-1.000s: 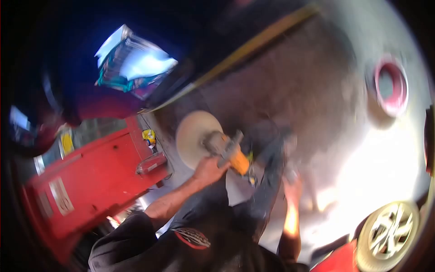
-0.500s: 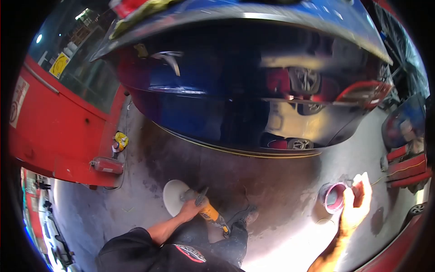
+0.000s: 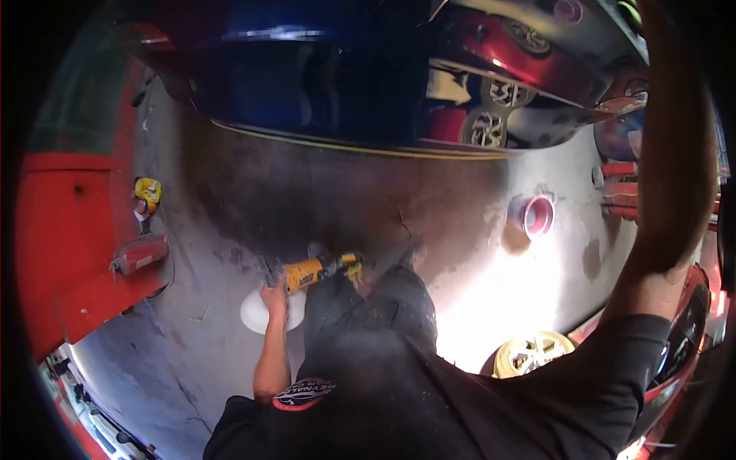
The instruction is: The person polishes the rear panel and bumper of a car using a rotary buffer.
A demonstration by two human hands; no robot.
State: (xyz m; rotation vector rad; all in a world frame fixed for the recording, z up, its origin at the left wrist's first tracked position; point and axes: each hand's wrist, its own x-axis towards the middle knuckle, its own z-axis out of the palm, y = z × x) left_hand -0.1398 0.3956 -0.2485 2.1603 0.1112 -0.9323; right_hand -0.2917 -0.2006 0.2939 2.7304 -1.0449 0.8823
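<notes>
Beneath the left hand (image 3: 274,297) spreads a grey concrete floor (image 3: 218,299), scuffed and stained, turning brown and shadowed ahead of that hand. Just to the hand's right are the person's dark trouser legs (image 3: 372,303). Off to its left lie a red cylindrical object (image 3: 142,253) and, a little farther ahead, a small yellow item (image 3: 148,192), both beside a red wall panel (image 3: 69,245). Well to the hand's right, a glaring patch of light crosses the floor; a pale-rimmed wheel (image 3: 537,353) sits at its nearer side and a pink-rimmed bucket (image 3: 538,216) at its farther side. Farthest ahead of the hand hangs a glossy dark blue car panel (image 3: 330,84), mirroring red bodywork and spoked wheels.

The orange polisher (image 3: 304,274) is in the left hand, whose fingers are closed around its front end. Its body stretches out to the hand's right, in front of the knees, while the white pad (image 3: 294,313) lies behind the wrist, showing on both sides of it. The right arm (image 3: 675,176) extends up past the view's edge; its hand is out of sight, so its grip cannot be told.

The polisher's long axis runs roughly crosswise to the left forearm, the dark tail pointing right and slightly away from the body.
</notes>
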